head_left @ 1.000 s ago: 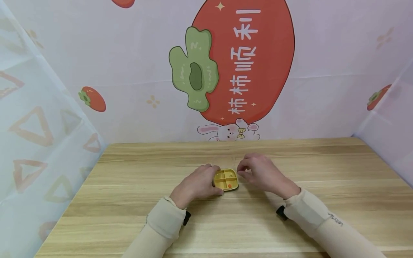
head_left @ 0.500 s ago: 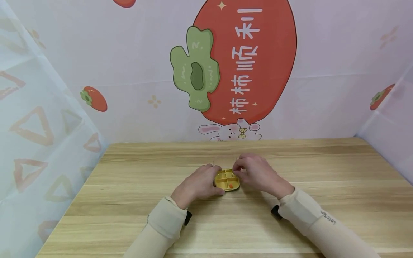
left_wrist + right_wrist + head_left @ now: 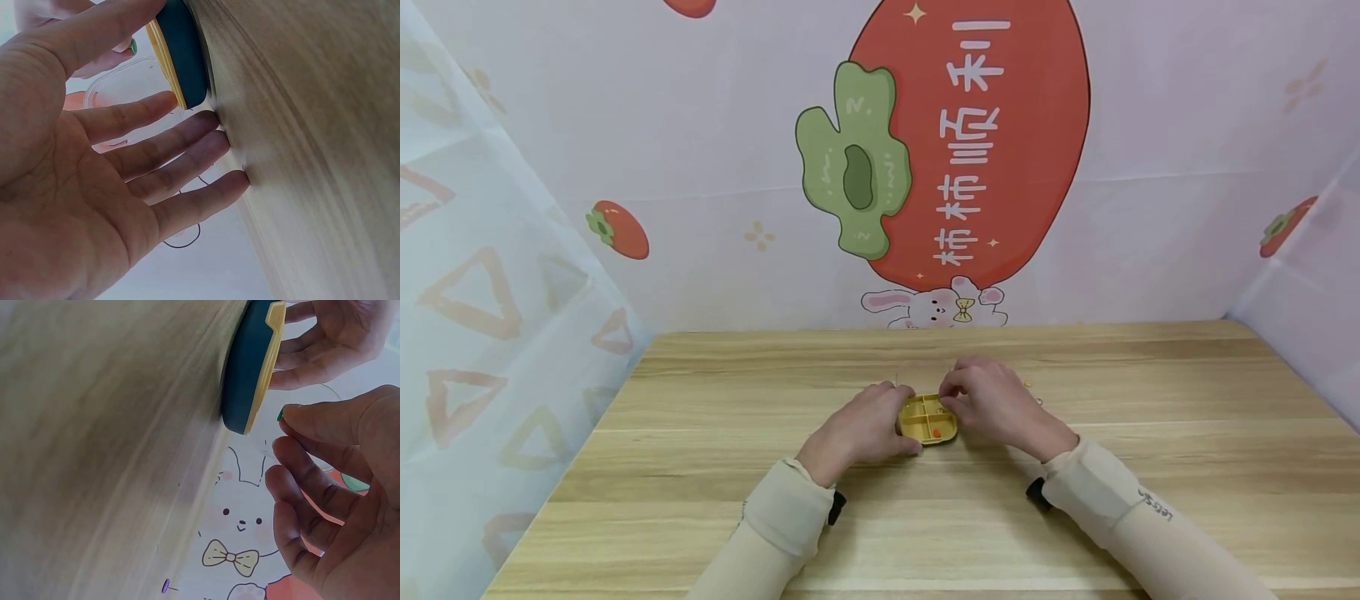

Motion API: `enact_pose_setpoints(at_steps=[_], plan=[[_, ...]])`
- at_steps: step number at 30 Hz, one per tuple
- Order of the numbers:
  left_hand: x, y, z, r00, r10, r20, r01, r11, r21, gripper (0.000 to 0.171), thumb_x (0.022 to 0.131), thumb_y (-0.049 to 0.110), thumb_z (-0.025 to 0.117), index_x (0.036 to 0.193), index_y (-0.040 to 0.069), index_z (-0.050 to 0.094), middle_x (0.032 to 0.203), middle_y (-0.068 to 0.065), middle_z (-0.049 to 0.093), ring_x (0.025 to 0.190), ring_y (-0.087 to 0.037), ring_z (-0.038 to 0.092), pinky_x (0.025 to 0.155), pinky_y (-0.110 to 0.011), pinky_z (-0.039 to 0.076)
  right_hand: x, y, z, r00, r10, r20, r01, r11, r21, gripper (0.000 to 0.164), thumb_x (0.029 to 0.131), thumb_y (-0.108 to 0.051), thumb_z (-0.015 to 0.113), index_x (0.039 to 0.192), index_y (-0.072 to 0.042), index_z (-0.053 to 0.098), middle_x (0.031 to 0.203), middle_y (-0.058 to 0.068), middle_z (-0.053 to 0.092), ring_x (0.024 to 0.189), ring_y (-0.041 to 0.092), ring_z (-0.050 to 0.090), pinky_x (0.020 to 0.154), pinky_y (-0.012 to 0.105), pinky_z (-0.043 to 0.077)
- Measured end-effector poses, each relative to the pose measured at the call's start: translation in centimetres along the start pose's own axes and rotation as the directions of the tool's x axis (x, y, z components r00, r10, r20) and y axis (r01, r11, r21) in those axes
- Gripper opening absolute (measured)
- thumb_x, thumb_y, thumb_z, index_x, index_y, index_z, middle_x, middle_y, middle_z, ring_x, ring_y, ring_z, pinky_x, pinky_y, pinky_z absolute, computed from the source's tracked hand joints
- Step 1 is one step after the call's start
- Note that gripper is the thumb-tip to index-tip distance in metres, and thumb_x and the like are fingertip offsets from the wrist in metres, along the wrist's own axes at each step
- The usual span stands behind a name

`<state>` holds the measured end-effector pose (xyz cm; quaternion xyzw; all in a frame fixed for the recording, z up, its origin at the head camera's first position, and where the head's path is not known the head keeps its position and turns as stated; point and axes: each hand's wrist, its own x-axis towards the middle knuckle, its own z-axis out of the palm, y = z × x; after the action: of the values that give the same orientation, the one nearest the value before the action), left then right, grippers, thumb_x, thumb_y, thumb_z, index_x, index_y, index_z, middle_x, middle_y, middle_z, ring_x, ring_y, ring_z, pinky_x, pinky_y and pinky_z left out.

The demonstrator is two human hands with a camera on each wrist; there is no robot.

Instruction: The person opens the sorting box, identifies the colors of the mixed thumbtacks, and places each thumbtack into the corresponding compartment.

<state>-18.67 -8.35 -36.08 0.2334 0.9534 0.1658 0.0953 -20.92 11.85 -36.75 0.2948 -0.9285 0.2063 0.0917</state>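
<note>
A small pill box (image 3: 914,430), yellow inside with several compartments and blue-green outside (image 3: 184,56), sits on the table. My left hand (image 3: 861,427) holds it from the left, thumb on its near side and index finger at its far edge; the other fingers reach straight toward the tabletop. A small orange piece (image 3: 937,433) lies in the near right compartment. My right hand (image 3: 997,406) is at the box's right far corner, thumb and index finger pinching a tiny green piece (image 3: 280,415), like a thumbtack head. Most of that piece is hidden by the fingertips.
A clear plastic container (image 3: 139,70) stands behind the box. A purple thumbtack (image 3: 165,586) lies on the table, and small pieces (image 3: 1028,384) lie right of my right hand. A printed cloth backdrop (image 3: 737,275) rises behind the table.
My right hand has moved left, from beside the box to over its right far corner, uncovering small pieces on the table to its right. My left hand stays on the box.
</note>
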Motion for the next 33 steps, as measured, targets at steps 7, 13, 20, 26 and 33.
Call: enact_pose_setpoints(at_steps=[7,13,20,26,33], plan=[[0.07,-0.01,0.08,1.000,0.005,0.000,-0.005,1.000,0.008,0.066,0.074,0.041,0.073,0.126,0.007,0.050,0.108,-0.003,0.054,0.090,-0.015,0.046,0.081,-0.029,0.040,0.05,0.07,0.10,1.000,0.027,0.010,-0.027,1.000,0.009,0.005,0.079,-0.020,0.069,0.085,-0.020,0.070,0.078,-0.015,0.054,0.074,0.007,0.049,0.069,0.027,0.041],[0.15,-0.11,0.09,1.000,0.017,-0.008,-0.017,1.000,0.017,0.066,0.074,0.041,0.073,0.125,0.006,0.050,0.106,-0.002,0.054,0.089,-0.014,0.047,0.080,-0.029,0.040,0.08,0.10,0.09,0.999,0.049,0.015,-0.050,0.999,0.009,0.006,0.079,-0.021,0.070,0.085,-0.021,0.070,0.079,-0.015,0.054,0.074,0.007,0.049,0.069,0.028,0.041],[0.15,-0.21,0.17,1.000,0.022,-0.014,-0.022,1.000,0.015,0.067,0.074,0.041,0.073,0.125,0.006,0.050,0.106,-0.003,0.054,0.089,-0.014,0.047,0.080,-0.029,0.041,0.13,0.10,0.02,0.998,0.055,0.022,-0.055,0.998,0.007,0.006,0.079,-0.022,0.070,0.085,-0.021,0.070,0.078,-0.016,0.053,0.072,0.008,0.048,0.065,0.027,0.040],[0.14,-0.20,0.16,1.000,0.022,-0.018,-0.022,1.000,0.018,0.066,0.073,0.041,0.073,0.125,0.005,0.051,0.106,-0.002,0.054,0.089,-0.014,0.047,0.080,-0.029,0.041,0.13,0.15,0.06,0.999,0.048,0.021,-0.048,0.999,0.002,0.006,0.079,-0.022,0.069,0.085,-0.021,0.070,0.077,-0.016,0.052,0.071,0.008,0.048,0.065,0.027,0.040],[0.13,-0.18,0.14,1.000,0.019,-0.014,-0.019,1.000,0.017,0.067,0.073,0.041,0.073,0.125,0.006,0.050,0.105,-0.002,0.054,0.089,-0.014,0.047,0.080,-0.029,0.040,0.13,0.08,0.04,0.998,0.050,0.030,-0.050,0.999,0.000,0.006,0.079,-0.021,0.069,0.085,-0.021,0.070,0.077,-0.016,0.051,0.070,0.008,0.047,0.064,0.027,0.040]])
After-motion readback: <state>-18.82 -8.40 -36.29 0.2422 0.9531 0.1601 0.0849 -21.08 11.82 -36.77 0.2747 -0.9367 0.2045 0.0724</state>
